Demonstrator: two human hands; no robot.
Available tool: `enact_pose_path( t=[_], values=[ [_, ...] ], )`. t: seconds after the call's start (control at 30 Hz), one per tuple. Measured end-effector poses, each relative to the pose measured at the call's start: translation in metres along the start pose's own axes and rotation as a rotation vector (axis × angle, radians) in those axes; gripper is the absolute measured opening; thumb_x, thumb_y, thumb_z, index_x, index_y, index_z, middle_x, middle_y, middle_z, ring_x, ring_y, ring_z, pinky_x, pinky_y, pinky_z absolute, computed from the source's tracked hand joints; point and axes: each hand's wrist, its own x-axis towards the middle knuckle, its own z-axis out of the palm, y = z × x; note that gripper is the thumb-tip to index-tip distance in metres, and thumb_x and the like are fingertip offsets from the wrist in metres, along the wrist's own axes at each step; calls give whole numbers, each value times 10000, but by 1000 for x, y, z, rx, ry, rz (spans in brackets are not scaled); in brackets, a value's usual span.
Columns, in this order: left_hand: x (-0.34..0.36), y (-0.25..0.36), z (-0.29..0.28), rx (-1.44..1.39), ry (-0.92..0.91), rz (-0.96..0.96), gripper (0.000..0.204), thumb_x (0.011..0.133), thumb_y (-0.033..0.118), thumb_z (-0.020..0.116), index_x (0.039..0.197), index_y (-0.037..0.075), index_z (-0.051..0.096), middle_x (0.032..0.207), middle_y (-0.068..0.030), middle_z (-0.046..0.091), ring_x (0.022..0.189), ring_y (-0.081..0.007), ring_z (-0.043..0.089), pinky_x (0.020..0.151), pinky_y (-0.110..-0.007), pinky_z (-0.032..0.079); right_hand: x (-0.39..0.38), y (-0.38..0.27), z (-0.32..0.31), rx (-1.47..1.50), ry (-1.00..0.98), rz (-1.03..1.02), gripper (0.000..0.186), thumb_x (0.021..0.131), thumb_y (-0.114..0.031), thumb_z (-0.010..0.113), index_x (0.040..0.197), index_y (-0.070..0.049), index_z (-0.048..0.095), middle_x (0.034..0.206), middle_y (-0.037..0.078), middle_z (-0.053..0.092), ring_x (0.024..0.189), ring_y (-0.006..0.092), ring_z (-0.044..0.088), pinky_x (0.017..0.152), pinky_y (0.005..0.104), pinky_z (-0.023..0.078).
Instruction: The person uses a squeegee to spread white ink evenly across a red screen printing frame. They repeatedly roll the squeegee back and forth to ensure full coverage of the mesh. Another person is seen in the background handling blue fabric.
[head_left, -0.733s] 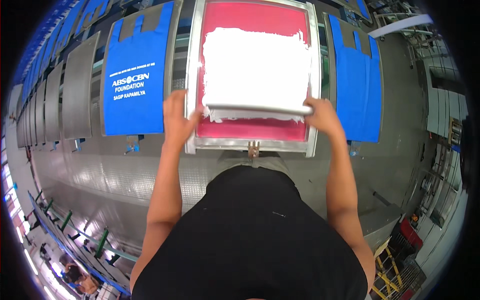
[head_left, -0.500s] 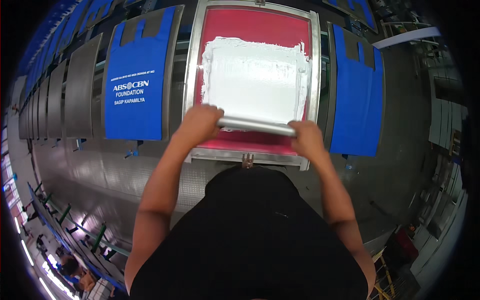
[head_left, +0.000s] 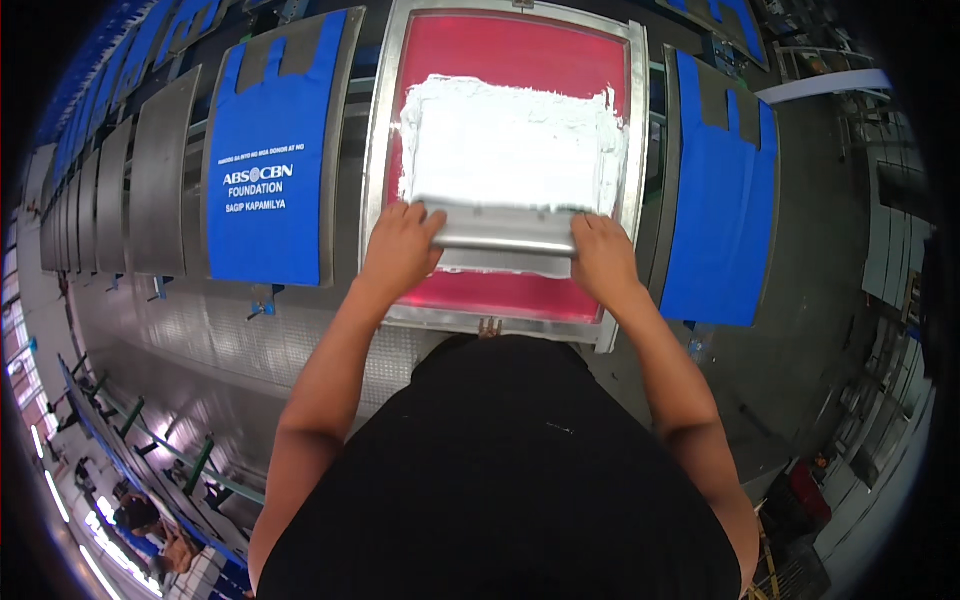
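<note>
A metal-framed screen with a red mesh lies in front of me, white ink spread over much of it. Across its lower half is a wide metal squeegee. My left hand grips the squeegee's left end and my right hand grips its right end, both closed round it. The squeegee's working edge rests in the white ink.
Blue cloth bags on boards stand left and right of the screen, with grey boards farther left. A metal floor runs below. Another person is at the lower left.
My hands have closed in on the squeegee's ends and it has changed angle, now showing its broad blade. The screen and bags appear slightly shifted in the view.
</note>
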Motion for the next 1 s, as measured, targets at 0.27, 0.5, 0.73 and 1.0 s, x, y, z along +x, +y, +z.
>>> enact_pose_path(
  t=[0.27, 0.5, 0.73, 1.0],
  values=[
    [-55, 26, 9, -79, -125, -102, 298, 575, 41, 674, 867, 61, 618, 806, -94, 606, 766, -303, 586, 722, -418, 489, -53, -37, 1, 67, -237, 108, 287, 617, -75, 708, 888, -78, 612, 857, 113, 633, 867, 312, 627, 744, 420, 497],
    [-94, 33, 45, -48, 146, -63, 302, 575, 6, 636, 869, 74, 639, 852, -72, 659, 757, -286, 604, 701, -406, 498, -70, -38, 32, 39, -33, 56, 324, 567, -72, 723, 871, -105, 616, 819, 100, 633, 795, 296, 634, 700, 426, 501],
    [103, -48, 11, 121, -43, -174, 170, 660, 149, 713, 828, 133, 698, 730, -113, 667, 750, -305, 665, 651, -445, 533, 96, 37, 3, -157, -46, 165, 203, 700, -144, 647, 899, -146, 689, 794, 127, 690, 786, 316, 673, 685, 453, 518],
    [30, -1, -28, 26, -215, -203, 181, 741, 176, 706, 907, 112, 678, 831, -129, 675, 814, -314, 644, 727, -433, 516, 28, -1, -32, -28, -272, 124, 401, 650, -76, 644, 1041, -149, 694, 825, 119, 695, 856, 296, 665, 1039, 476, 369]
  ],
)
